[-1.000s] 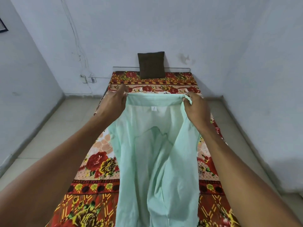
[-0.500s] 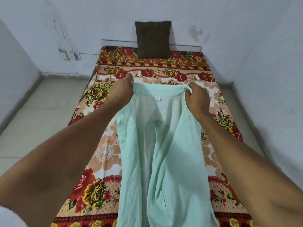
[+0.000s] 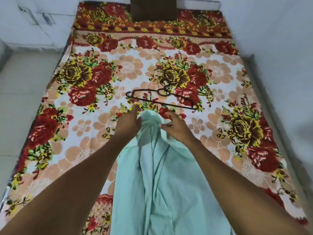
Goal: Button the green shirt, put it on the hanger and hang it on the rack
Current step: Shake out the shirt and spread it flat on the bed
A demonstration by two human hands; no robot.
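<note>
The pale green shirt [image 3: 162, 175] lies bunched lengthwise on the flowered bed sheet [image 3: 94, 126], its top end pointing away from me. My left hand [image 3: 128, 122] rests at the left of that top end with fingers straight. On the right of it my right hand [image 3: 177, 127] has its fingers spread and loose, the thumb against the cloth. Neither hand grips the fabric. A dark thin hanger [image 3: 159, 97] lies flat on the sheet just beyond the shirt. No rack is in view, and I see no buttons.
A dark brown pillow [image 3: 153, 9] leans on the wall at the head of the bed. Pale tiled floor [image 3: 22, 102] runs along the left side. A white wall [image 3: 284, 65] stands close along the right side.
The shirt, held up by its collar in both hands before, has come down onto the bed and both hands have let go. The view has tilted down, showing the hanger.
</note>
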